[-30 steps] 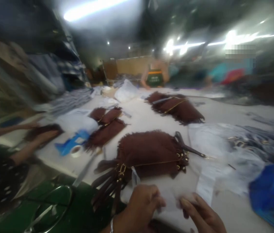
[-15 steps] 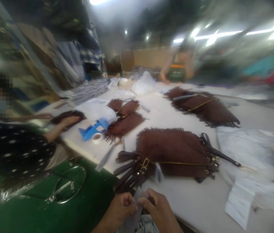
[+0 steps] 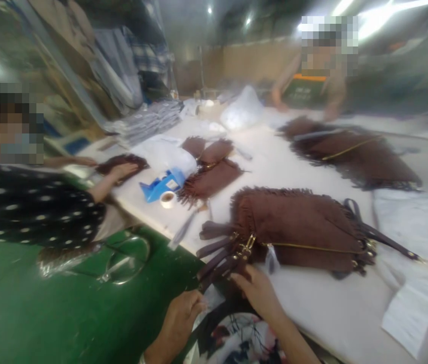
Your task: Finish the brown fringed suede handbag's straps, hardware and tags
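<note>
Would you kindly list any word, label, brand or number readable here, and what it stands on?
No text is readable.
Dark green apron with orange trim: pale lettering, too blurred.
Bright blue packet: white label, too small.

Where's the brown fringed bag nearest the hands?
In the head view, the brown fringed bag lies on the table right of centre, just beyond the right hand.
</note>
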Demonstrator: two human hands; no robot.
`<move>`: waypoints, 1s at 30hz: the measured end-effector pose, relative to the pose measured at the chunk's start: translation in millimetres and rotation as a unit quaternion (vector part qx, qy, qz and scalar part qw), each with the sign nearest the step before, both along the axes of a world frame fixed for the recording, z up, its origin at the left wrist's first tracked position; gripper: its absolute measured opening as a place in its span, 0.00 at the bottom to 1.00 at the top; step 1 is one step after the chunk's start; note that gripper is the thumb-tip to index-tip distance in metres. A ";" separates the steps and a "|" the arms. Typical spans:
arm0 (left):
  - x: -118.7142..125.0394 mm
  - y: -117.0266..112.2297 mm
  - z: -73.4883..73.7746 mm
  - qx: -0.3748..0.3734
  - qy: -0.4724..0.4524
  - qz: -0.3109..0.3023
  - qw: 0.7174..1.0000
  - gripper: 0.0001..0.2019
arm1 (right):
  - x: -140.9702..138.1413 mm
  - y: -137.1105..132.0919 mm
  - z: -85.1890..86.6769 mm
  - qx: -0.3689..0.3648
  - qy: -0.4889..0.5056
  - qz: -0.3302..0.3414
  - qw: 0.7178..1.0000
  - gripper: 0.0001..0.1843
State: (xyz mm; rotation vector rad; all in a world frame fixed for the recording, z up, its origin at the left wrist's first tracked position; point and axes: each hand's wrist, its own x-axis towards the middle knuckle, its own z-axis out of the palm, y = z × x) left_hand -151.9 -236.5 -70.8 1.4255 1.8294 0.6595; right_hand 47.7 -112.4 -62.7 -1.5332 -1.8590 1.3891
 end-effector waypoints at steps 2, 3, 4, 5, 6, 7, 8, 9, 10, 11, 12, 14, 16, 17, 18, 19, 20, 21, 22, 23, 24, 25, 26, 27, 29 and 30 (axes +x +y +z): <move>-2.4 -3.8 -4.3 0.005 0.018 -0.004 1.000 0.15 | 1.7 -2.0 2.0 -0.075 0.104 -0.016 0.992 0.16; -3.4 -5.3 -6.8 0.004 0.025 -0.004 1.000 0.15 | 2.2 -3.4 3.4 -0.098 0.147 -0.027 0.984 0.17; -4.3 -6.5 -9.5 0.003 0.032 -0.006 0.999 0.16 | 2.2 -4.9 4.9 -0.111 0.183 -0.039 0.976 0.18; -5.1 -7.6 -12.3 0.002 0.037 -0.008 0.999 0.16 | 1.5 -6.6 6.6 -0.118 0.213 -0.048 0.969 0.19; -5.6 -8.7 -15.1 0.001 0.043 -0.011 0.999 0.16 | 0.3 -8.1 8.1 -0.123 0.238 -0.055 0.962 0.20; -6.1 -9.9 -17.8 0.001 0.048 -0.014 0.999 0.17 | -1.2 -9.6 9.6 -0.129 0.258 -0.062 0.956 0.21; -6.3 -11.1 -20.1 0.001 0.052 -0.016 0.998 0.18 | -2.9 -10.9 10.8 -0.135 0.273 -0.070 0.950 0.21; -6.4 -12.2 -22.0 0.003 0.055 -0.016 0.998 0.18 | -4.5 -11.9 11.9 -0.139 0.282 -0.076 0.946 0.21; -6.2 -13.2 -23.2 0.005 0.053 -0.015 0.998 0.18 | -5.9 -12.8 12.8 -0.140 0.288 -0.080 0.944 0.21; -5.8 -14.0 -23.4 0.007 0.049 -0.012 0.999 0.19 | -7.0 -13.4 13.5 -0.136 0.289 -0.082 0.944 0.21; -5.0 -14.4 -22.6 0.009 0.042 -0.007 0.999 0.18 | -7.9 -13.7 14.1 -0.130 0.287 -0.083 0.945 0.21; -2.7 -14.0 -17.8 0.011 0.020 0.000 1.000 0.18 | -8.8 -13.9 14.9 -0.114 0.280 -0.084 0.949 0.20; 0.6 -12.2 -9.8 0.013 -0.014 0.008 1.000 0.18 | -8.8 -13.7 14.9 -0.103 0.269 -0.082 0.954 0.20; 2.3 -11.1 -5.5 0.014 -0.036 0.013 0.999 0.18 | -8.4 -13.6 14.6 -0.099 0.263 -0.080 0.956 0.20; 3.8 -9.9 -1.5 0.013 -0.061 0.019 0.998 0.17 | -7.8 -13.4 14.1 -0.095 0.256 -0.078 0.959 0.20; 5.2 -8.8 1.7 0.008 -0.090 0.028 0.996 0.17 | -7.0 -13.3 13.6 -0.090 0.247 -0.077 0.962 0.20; 6.2 -8.0 3.8 0.000 -0.121 0.037 0.992 0.16 | -6.0 -13.1 13.0 -0.086 0.237 -0.077 0.965 0.20; 7.0 -7.5 4.5 -0.009 -0.150 0.047 0.987 0.16 | -4.9 -13.0 12.4 -0.082 0.229 -0.076 0.967 0.20; 7.4 -7.3 4.0 -0.018 -0.177 0.058 0.982 0.15 | -3.8 -12.8 12.0 -0.080 0.225 -0.076 0.968 0.20; 7.5 -7.4 2.3 -0.025 -0.197 0.068 0.978 0.14 | -2.8 -12.6 11.8 -0.079 0.226 -0.076 0.968 0.20; 7.5 -7.6 -0.1 -0.028 -0.212 0.080 0.974 0.14 | -2.0 -12.5 12.0 -0.082 0.230 -0.078 0.967 0.20; 7.4 -7.9 -2.8 -0.029 -0.219 0.090 0.971 0.13 | -1.6 -12.4 12.6 -0.087 0.237 -0.081 0.964 0.20; 7.3 -8.2 -5.4 -0.028 -0.221 0.098 0.970 0.13 | -1.6 -12.4 13.8 -0.092 0.245 -0.085 0.961 0.20; 7.1 -8.4 -7.3 -0.027 -0.217 0.104 0.970 0.12 | -2.1 -12.4 15.5 -0.096 0.254 -0.090 0.958 0.20; 6.9 -8.7 -9.1 -0.022 -0.207 0.107 0.972 0.11 | -4.2 -12.8 20.0 -0.099 0.270 -0.100 0.952 0.21; 6.9 -8.8 -8.9 -0.020 -0.202 0.106 0.973 0.11 | -5.5 -13.1 22.3 -0.099 0.277 -0.105 0.950 0.21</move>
